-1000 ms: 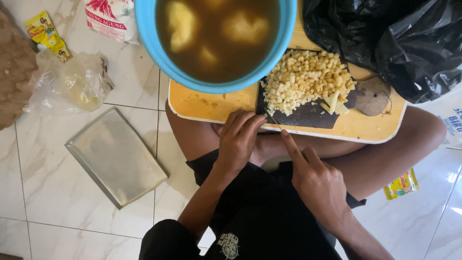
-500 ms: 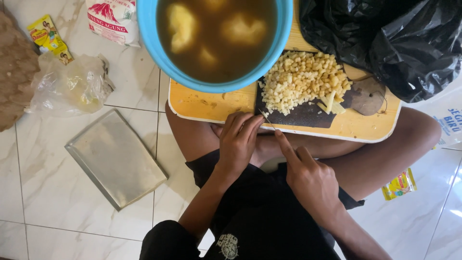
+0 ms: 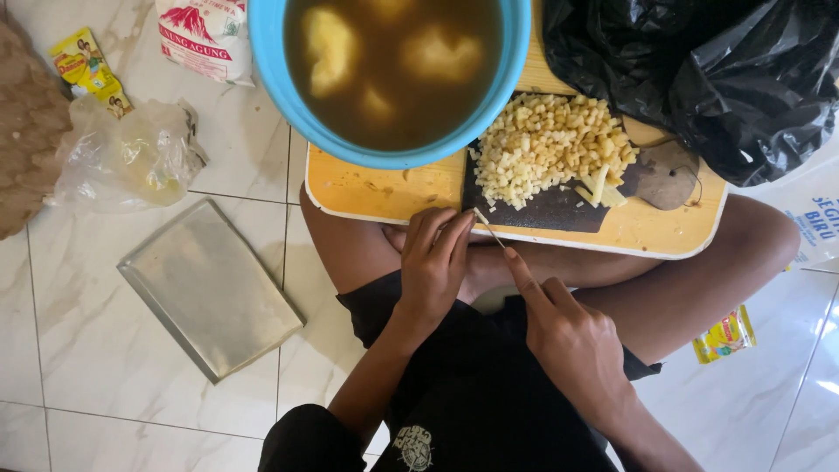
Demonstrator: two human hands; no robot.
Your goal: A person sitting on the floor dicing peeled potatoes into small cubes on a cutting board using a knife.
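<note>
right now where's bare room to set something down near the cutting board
Bare floor tile lies around the metal tray, left of the knee. The yellow board is crowded: blue bowl, diced pile, black bag; only its near-left corner is bare.

Blue bowl [image 3: 288, 96], top centre: murky brown liquid, pale yellow lumps. Tray [image 3: 393, 188] below it: yellow-orange, white edge. Diced cubes [image 3: 551, 144], centre right: pale yellow on dark slab [image 3: 551, 210]. Bag [image 3: 699, 70], upper right: glossy black. Metal pan [image 3: 210, 288], left: dull grey. Floor tiles [image 3: 105, 385]: white, grey-beige veining. Sachet [image 3: 724, 335], lower right: yellow. Shorts [image 3: 489, 385]: black.
</note>
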